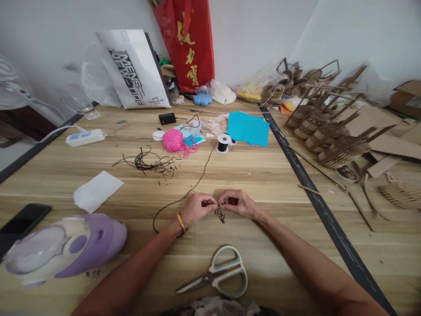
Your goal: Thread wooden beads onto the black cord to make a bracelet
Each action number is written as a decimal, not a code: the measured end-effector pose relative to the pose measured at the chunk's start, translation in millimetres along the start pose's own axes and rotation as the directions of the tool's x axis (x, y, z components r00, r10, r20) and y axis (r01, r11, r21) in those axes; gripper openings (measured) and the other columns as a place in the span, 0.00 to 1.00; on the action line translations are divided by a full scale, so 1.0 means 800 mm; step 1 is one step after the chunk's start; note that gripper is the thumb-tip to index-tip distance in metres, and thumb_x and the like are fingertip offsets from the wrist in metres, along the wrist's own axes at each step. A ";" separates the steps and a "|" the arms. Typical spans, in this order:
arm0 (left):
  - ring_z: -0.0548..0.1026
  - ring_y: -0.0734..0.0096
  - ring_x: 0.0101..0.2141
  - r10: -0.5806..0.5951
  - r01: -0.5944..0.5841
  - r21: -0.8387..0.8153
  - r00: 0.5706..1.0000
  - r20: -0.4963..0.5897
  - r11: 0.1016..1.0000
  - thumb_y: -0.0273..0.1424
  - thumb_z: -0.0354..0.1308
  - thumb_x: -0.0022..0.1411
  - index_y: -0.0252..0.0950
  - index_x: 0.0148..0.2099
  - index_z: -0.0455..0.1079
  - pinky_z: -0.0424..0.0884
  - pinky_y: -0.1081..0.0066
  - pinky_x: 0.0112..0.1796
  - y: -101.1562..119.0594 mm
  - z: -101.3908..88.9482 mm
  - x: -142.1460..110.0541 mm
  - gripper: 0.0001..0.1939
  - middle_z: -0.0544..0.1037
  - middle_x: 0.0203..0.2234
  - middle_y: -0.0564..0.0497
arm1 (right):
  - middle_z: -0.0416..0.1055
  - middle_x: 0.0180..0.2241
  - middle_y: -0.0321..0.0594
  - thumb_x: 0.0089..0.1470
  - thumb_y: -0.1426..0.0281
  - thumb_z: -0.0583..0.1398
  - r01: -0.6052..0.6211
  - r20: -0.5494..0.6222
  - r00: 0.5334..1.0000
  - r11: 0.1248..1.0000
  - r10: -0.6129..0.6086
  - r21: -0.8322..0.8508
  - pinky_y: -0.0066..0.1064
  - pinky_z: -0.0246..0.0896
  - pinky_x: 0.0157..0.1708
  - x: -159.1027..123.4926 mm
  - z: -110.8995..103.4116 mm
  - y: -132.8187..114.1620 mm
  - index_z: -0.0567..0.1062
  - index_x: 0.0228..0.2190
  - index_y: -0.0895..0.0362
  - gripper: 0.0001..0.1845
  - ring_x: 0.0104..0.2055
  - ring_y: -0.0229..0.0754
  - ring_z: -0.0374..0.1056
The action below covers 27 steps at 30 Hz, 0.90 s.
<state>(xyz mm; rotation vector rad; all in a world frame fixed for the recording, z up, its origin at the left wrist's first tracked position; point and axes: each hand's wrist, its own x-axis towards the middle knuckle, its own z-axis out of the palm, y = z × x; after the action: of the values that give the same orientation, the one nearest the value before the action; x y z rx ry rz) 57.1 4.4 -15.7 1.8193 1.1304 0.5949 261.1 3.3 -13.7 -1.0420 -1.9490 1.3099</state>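
Note:
My left hand (pixel 199 207) and my right hand (pixel 237 202) meet fingertip to fingertip just above the table, both closed in a pinch. A tiny bead shows at the right fingertips. Thin black cord (pixel 198 182) runs from a white spool (pixel 223 144) and loops under my left wrist; its end at the left fingertips is too small to make out clearly. Right below the fingers lies a small cluster of dark, multicoloured beads (pixel 221 215). White-handled scissors (pixel 215 274) rest between my forearms, blades slightly apart and pointing left.
Left are a purple-and-white appliance (pixel 95 239), a phone (pixel 24 221) and white paper (pixel 98 192). Further back lie black cord pieces (pixel 144 162), pink yarn (pixel 173 140) and blue sheets (pixel 248 128). Woven baskets (pixel 329 138) and cardboard fill the right side. Bags (pixel 131 70) stand at the wall.

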 end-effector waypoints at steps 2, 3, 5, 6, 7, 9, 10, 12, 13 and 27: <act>0.73 0.73 0.26 0.001 -0.001 -0.005 1.000 -0.003 1.000 0.30 0.60 0.54 0.33 0.32 0.78 0.66 0.77 0.29 0.000 0.000 0.000 0.07 0.80 0.25 0.49 | 0.69 0.23 0.36 0.51 0.61 0.63 -0.005 -0.001 1.000 1.000 0.005 0.013 0.23 0.56 0.24 0.000 0.000 0.000 0.76 0.30 0.61 0.14 0.23 0.32 0.61; 0.73 0.73 0.26 0.000 0.000 -0.006 1.000 -0.005 1.000 0.30 0.60 0.54 0.33 0.32 0.78 0.66 0.77 0.28 0.000 0.000 0.000 0.07 0.80 0.25 0.49 | 0.69 0.23 0.36 0.51 0.61 0.63 -0.005 -0.002 1.000 1.000 0.005 0.019 0.23 0.56 0.23 0.000 0.000 0.000 0.76 0.30 0.61 0.14 0.23 0.32 0.61; 0.72 0.74 0.25 -0.001 0.001 -0.008 1.000 -0.006 1.000 0.29 0.60 0.54 0.32 0.32 0.78 0.65 0.77 0.28 0.000 0.000 0.000 0.07 0.80 0.24 0.49 | 0.69 0.23 0.36 0.51 0.61 0.63 -0.005 -0.004 1.000 1.000 0.005 0.030 0.23 0.55 0.23 0.000 0.000 0.000 0.75 0.30 0.62 0.14 0.23 0.32 0.60; 0.72 0.74 0.25 0.000 0.000 -0.008 1.000 -0.007 1.000 0.29 0.60 0.53 0.32 0.32 0.78 0.65 0.77 0.28 0.001 0.000 0.000 0.07 0.80 0.24 0.49 | 0.69 0.23 0.36 0.51 0.61 0.62 -0.006 -0.006 1.000 0.999 0.006 0.034 0.23 0.55 0.23 0.000 0.000 0.000 0.75 0.30 0.62 0.14 0.23 0.32 0.60; 0.72 0.74 0.25 0.001 -0.001 -0.008 1.000 -0.008 1.000 0.29 0.60 0.54 0.32 0.32 0.78 0.65 0.77 0.28 0.002 0.000 0.000 0.07 0.80 0.24 0.49 | 0.69 0.22 0.36 0.51 0.62 0.62 -0.007 -0.008 1.000 0.999 0.008 0.037 0.23 0.55 0.23 0.000 0.000 0.000 0.75 0.29 0.62 0.14 0.22 0.32 0.60; 0.72 0.74 0.25 0.001 -0.001 -0.006 1.000 -0.010 1.000 0.29 0.60 0.53 0.32 0.32 0.78 0.65 0.77 0.28 0.002 -0.001 0.000 0.07 0.79 0.24 0.49 | 0.68 0.22 0.36 0.51 0.62 0.62 -0.016 -0.009 1.000 0.999 0.016 0.040 0.23 0.54 0.22 0.000 0.000 0.000 0.75 0.30 0.62 0.14 0.22 0.32 0.59; 0.72 0.74 0.25 0.000 0.000 -0.004 1.000 -0.012 1.000 0.28 0.60 0.53 0.32 0.32 0.78 0.65 0.77 0.28 0.002 -0.001 0.000 0.06 0.79 0.24 0.49 | 0.68 0.22 0.35 0.51 0.62 0.62 -0.021 -0.006 1.000 0.999 0.021 0.038 0.23 0.54 0.22 0.000 0.000 0.000 0.76 0.30 0.62 0.14 0.22 0.32 0.59; 0.72 0.73 0.25 -0.002 0.002 -0.006 1.000 -0.010 1.000 0.28 0.60 0.53 0.32 0.32 0.78 0.66 0.77 0.28 0.001 0.000 0.000 0.06 0.80 0.24 0.49 | 0.68 0.22 0.35 0.52 0.62 0.62 -0.026 -0.002 1.000 0.999 0.026 0.031 0.23 0.54 0.22 0.000 0.001 0.000 0.76 0.29 0.62 0.14 0.22 0.32 0.59; 0.73 0.73 0.25 0.000 0.000 -0.010 1.000 -0.007 1.000 0.28 0.60 0.53 0.32 0.32 0.78 0.66 0.77 0.28 0.000 0.000 0.000 0.07 0.80 0.24 0.49 | 0.68 0.22 0.36 0.52 0.62 0.62 -0.026 -0.004 1.000 0.999 0.026 0.028 0.23 0.54 0.22 0.000 0.001 0.000 0.76 0.29 0.62 0.13 0.23 0.32 0.59; 0.72 0.74 0.25 -0.001 0.001 -0.005 1.000 -0.004 1.000 0.28 0.60 0.53 0.32 0.31 0.78 0.65 0.77 0.28 0.005 -0.001 0.000 0.06 0.80 0.24 0.49 | 0.70 0.24 0.37 0.55 0.62 0.60 0.022 -0.008 1.000 0.999 -0.022 -0.024 0.25 0.55 0.26 0.000 0.000 0.003 0.75 0.29 0.62 0.15 0.24 0.33 0.60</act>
<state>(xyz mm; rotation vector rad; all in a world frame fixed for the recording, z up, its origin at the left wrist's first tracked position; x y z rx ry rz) 58.2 4.1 -11.9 1.8137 1.1316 0.6010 262.1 3.6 -16.0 -1.0326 -1.9694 1.2711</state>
